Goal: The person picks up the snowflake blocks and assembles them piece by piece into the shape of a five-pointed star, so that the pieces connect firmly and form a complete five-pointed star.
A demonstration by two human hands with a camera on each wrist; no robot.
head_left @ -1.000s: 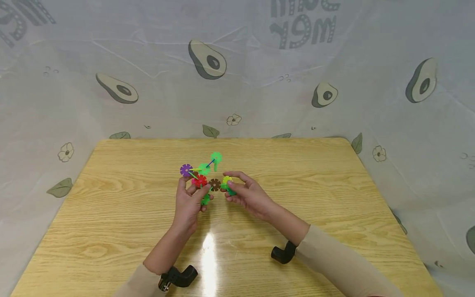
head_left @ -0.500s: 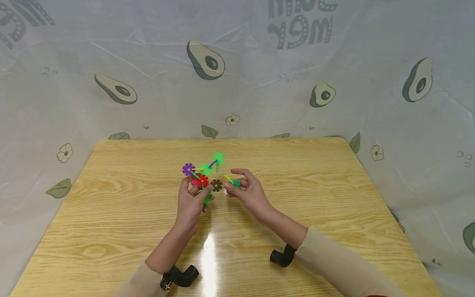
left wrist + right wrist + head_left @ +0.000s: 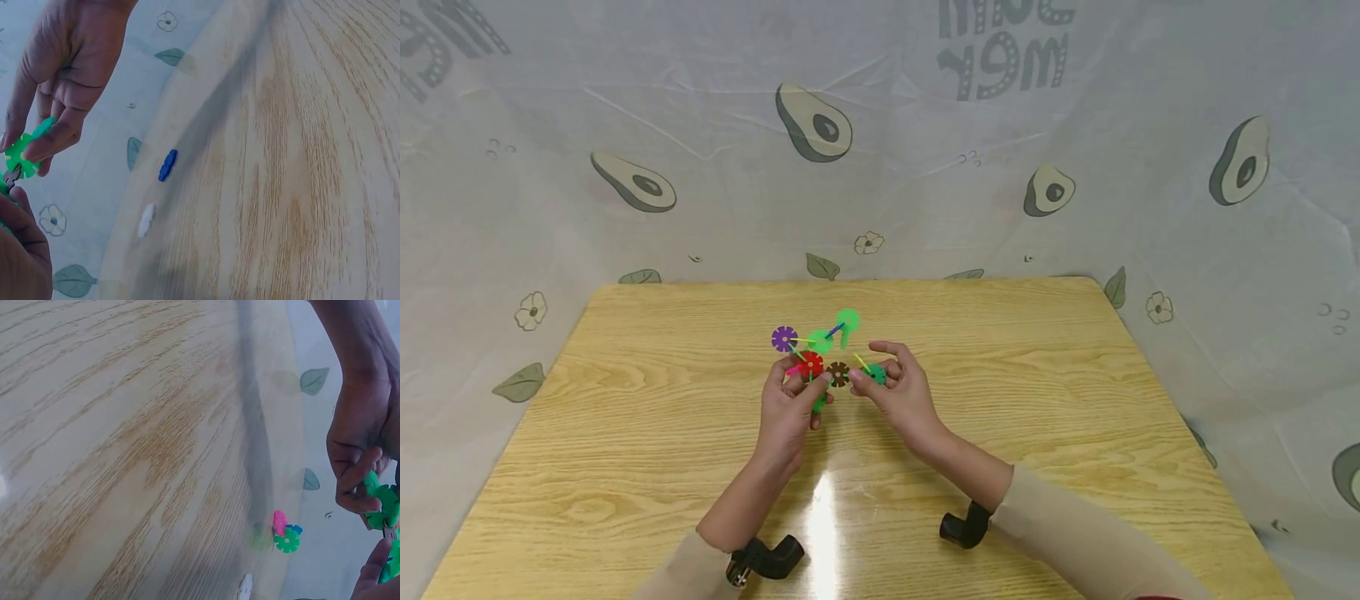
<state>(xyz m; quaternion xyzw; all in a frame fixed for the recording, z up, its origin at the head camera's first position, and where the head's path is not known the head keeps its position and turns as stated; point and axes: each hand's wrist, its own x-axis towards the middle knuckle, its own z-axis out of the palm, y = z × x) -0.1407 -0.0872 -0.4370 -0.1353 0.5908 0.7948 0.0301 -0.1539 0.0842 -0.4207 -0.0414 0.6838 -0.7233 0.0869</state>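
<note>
Your left hand (image 3: 782, 412) pinches a chain of notched discs (image 3: 810, 364), your right hand (image 3: 908, 396) a teal-green disc (image 3: 877, 375), above the worktop (image 3: 1000, 354), well inside its left and right edges. For a clean joint, probably best steady the brown disc (image 3: 838, 375) and press squarely, slot into slot.

A yellowish wood-grain table (image 3: 1015, 367) with rounded far corners; a bright streak of reflected light (image 3: 822, 533) crosses its near part. Behind it and along both sides is a creased, whitish sheet (image 3: 910, 196) printed with halved avocados (image 3: 814, 122), small flowers (image 3: 868, 243), green leaves (image 3: 823, 267) and large grey lettering (image 3: 1003, 67).
</note>
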